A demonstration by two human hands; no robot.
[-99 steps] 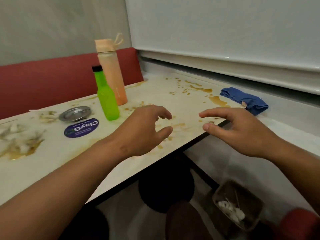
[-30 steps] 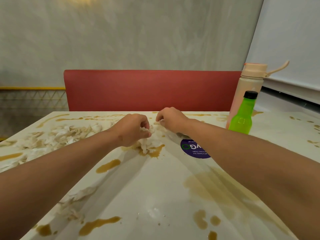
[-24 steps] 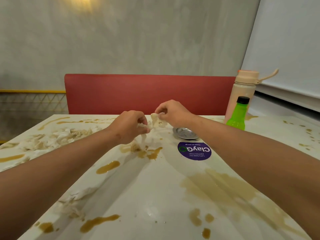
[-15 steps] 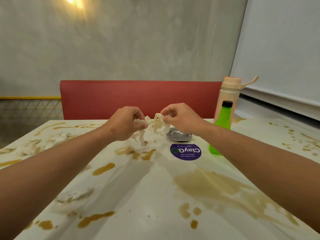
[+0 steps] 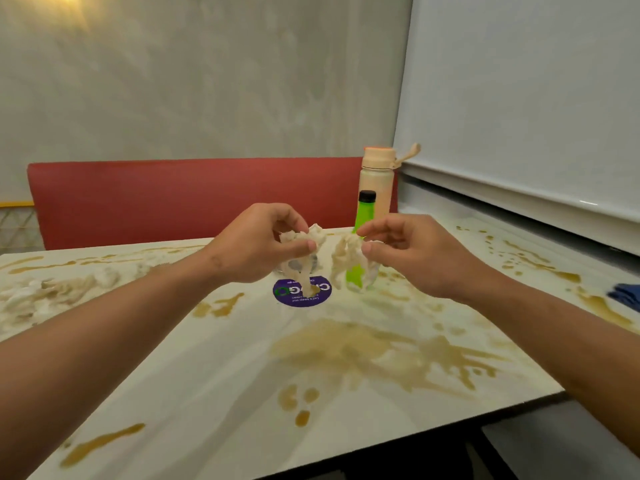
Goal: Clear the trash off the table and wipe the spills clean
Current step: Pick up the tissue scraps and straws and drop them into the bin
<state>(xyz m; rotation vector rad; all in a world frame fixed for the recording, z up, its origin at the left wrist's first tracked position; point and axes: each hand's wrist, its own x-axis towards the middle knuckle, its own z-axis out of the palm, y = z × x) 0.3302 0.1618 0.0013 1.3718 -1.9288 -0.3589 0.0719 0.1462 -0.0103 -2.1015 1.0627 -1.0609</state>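
Here the left hand and right hand each pinch a soggy tissue wad above the table centre. Ideally, both wads get bunched tight before leaving, lest drips fall; more tissue waits near the left edge.

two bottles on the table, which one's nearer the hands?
The slim bright-green plastic bottle with the black cap: it stands right behind the right hand. The taller peach insulated bottle with the loop strap stands farther back, by the red bench.
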